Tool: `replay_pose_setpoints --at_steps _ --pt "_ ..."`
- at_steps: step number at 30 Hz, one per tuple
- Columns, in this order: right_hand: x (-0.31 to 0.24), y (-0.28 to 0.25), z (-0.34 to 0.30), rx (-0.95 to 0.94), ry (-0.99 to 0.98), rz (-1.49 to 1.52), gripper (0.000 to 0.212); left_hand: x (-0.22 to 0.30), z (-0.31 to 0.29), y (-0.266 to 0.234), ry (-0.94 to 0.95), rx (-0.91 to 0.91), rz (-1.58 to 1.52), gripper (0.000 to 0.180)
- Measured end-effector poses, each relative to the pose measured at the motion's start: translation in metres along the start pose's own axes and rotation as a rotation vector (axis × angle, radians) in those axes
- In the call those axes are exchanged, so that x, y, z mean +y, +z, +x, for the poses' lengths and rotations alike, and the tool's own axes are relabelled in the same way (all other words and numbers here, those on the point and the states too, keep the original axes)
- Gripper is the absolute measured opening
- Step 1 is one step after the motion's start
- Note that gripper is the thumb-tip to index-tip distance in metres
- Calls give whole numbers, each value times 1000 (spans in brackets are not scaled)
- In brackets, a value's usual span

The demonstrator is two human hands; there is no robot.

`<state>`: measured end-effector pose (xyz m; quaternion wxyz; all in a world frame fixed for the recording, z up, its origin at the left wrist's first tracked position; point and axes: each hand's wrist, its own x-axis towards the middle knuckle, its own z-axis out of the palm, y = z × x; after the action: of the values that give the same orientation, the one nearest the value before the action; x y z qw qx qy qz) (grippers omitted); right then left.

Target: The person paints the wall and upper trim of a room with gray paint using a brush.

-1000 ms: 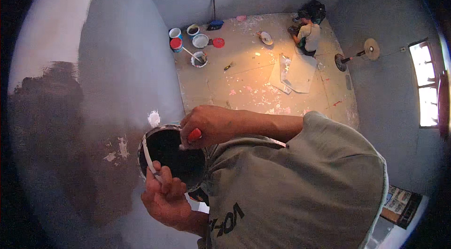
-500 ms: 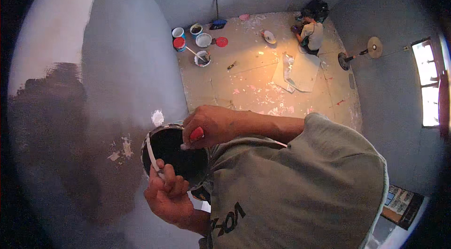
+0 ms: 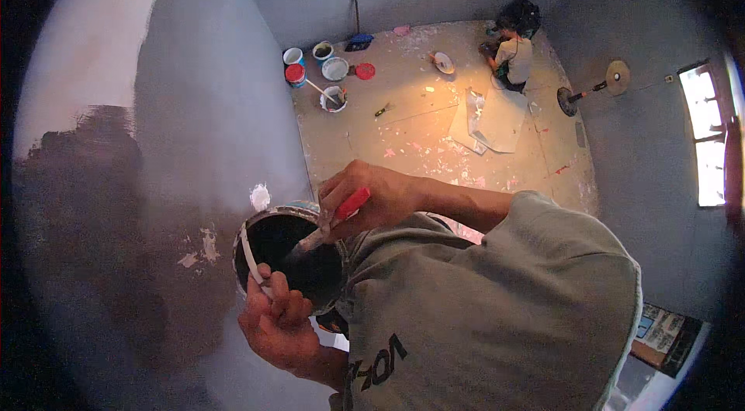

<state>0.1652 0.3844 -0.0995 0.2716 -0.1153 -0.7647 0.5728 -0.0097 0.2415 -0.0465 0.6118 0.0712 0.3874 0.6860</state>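
Observation:
My left hand is closed around the white handle of a paint bucket with dark insides, held beside the wall. Above the bucket's right rim, my right hand grips a paintbrush. Its red handle pokes out past my fingers, and the whitish brush end slants down into the bucket's mouth. The bristle tip is faint against the dark interior. To the left, the wall carries a dark brownish patch, grey paint and a pale unpainted area.
Several buckets stand by the far left wall, beside a blue dustpan. Sheets and pale flakes lie on the floor. Another person sits at the back right near a standing fan. Windows open at right.
My right hand has moved up and to the right and turned, so more of the brush shows, slanting into the bucket. My left hand and the bucket have hardly moved.

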Motion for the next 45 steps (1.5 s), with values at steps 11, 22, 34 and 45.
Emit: replay_pose_setpoints --at_steps 11,22,34,45 --pt "-4 -3 3 31 68 58 14 0 0 2 23 40 35 46" --pt "3 -5 5 4 4 44 15 4 1 4 0 53 71 44" --pt "2 -6 0 83 -37 185 14 0 2 4 13 18 76 44" --pt "7 -11 -3 -9 -18 130 15 0 -3 6 23 57 76 40"
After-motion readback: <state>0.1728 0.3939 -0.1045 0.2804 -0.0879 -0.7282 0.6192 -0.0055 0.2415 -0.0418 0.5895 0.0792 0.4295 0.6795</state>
